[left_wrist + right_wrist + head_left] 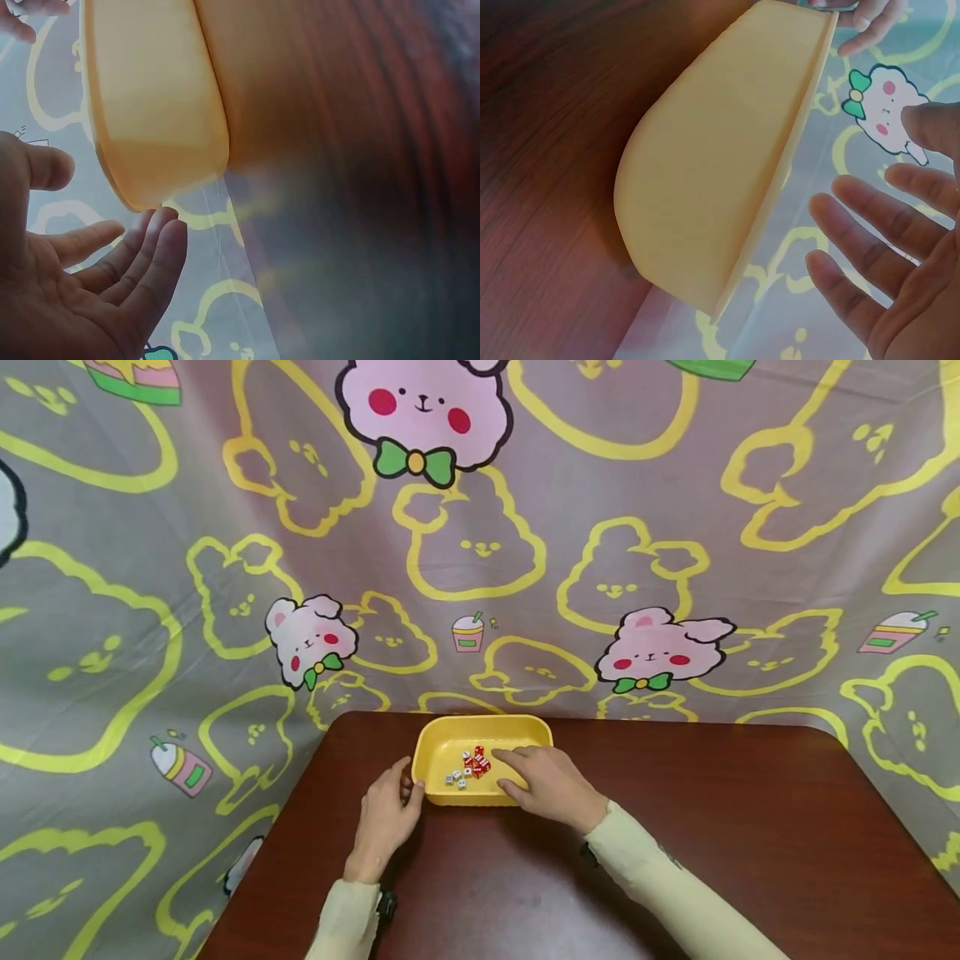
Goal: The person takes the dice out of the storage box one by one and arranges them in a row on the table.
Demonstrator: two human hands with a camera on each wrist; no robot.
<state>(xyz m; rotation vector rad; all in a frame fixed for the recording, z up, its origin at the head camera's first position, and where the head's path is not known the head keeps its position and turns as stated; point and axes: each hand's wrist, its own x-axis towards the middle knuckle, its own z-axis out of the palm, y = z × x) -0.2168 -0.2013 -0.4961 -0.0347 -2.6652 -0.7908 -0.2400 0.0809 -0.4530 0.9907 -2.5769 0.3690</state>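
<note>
A yellow plastic tray [480, 800] with rounded corners sits on the table, its outer wall [712, 142] filling much of the right wrist view. Inside lie several small red dice [482, 767] and white dice [457, 775], gathered left of the middle. My left hand [384, 814] is at the tray's left end; in the left wrist view its fingertips [166, 216] are close to the end wall, and whether they touch is hard to tell. My right hand [553, 787] reaches over the tray's right side with fingers spread, holding nothing. The dice are hidden in both wrist views.
The dark reddish-brown wooden table [675, 860] extends toward me and to the right of the tray. Behind it and at the sides hangs a grey cloth [517, 577] printed with yellow outlines and cartoon animal heads.
</note>
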